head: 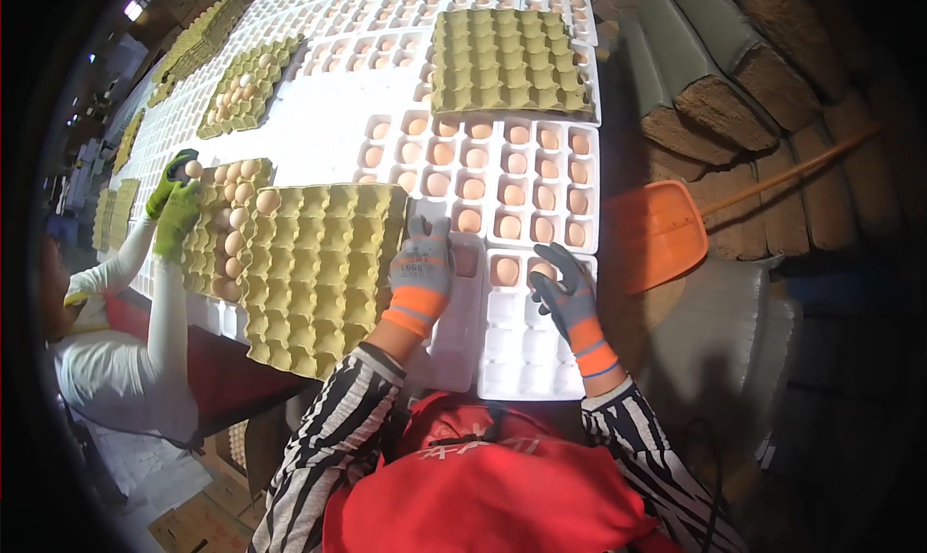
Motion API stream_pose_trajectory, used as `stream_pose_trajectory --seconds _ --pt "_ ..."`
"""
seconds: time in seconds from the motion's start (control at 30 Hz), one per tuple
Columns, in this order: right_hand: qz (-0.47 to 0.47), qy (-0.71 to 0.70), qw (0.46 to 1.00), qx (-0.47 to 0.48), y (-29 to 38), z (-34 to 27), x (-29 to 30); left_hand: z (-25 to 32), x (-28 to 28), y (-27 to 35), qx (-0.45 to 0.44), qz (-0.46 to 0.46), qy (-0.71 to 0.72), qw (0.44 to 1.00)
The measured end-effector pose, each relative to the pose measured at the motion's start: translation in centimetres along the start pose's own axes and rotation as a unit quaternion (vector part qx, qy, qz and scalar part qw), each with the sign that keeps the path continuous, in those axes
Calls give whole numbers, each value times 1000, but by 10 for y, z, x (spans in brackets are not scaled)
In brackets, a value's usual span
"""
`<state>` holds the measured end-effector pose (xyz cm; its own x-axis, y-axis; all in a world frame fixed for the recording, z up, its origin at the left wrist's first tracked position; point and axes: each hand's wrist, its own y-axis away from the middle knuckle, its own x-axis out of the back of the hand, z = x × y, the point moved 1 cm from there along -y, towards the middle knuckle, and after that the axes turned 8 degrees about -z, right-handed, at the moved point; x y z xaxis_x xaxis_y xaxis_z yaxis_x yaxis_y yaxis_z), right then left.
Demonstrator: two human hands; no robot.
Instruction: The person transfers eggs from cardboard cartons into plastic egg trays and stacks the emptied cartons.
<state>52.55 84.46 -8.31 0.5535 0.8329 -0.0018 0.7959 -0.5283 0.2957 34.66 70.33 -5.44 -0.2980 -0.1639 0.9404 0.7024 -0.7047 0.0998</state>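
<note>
Both my hands wear grey gloves with orange cuffs. My right hand (pixel 563 288) is at an egg (pixel 543 271) in the top row of a white foam tray (pixel 532 379); whether its fingers grip the egg I cannot tell. Another egg (pixel 505 271) lies in the pocket to the left, and the lower pockets hold none. My left hand (pixel 422 263) rests palm down by the right edge of a yellow-green pulp egg tray (pixel 319 285), over a foam tray; its palm is hidden. A single egg (pixel 268 202) sits in the pulp tray's upper left corner. Foam trays filled with eggs (pixel 509 226) lie beyond my hands.
At the left, a co-worker's green-gloved hands (pixel 179 209) hold an egg above a pulp tray (pixel 199 252) with eggs. More pulp trays (pixel 507 60) lie on the foam trays farther back. An orange shovel (pixel 663 234) and stacked wrapped bales (pixel 724 111) stand right of the table.
</note>
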Motion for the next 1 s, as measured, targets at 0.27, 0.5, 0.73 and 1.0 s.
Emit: stream_pose_trajectory --seconds 0.27,0.5,0.73,1.0 --pt "-79 -134 985 75 -6 19 22 -6 -20 -46 64 -12 -50 997" --pt "-59 -89 983 147 -4 24 22 -19 -43 -30 -126 147 -74 978" --pt "-111 16 981 156 10 14 -26 -11 -22 3 -122 152 -20 981" --pt "-111 171 941 271 3 3 -105 -103 122 103 -24 290 292 911"
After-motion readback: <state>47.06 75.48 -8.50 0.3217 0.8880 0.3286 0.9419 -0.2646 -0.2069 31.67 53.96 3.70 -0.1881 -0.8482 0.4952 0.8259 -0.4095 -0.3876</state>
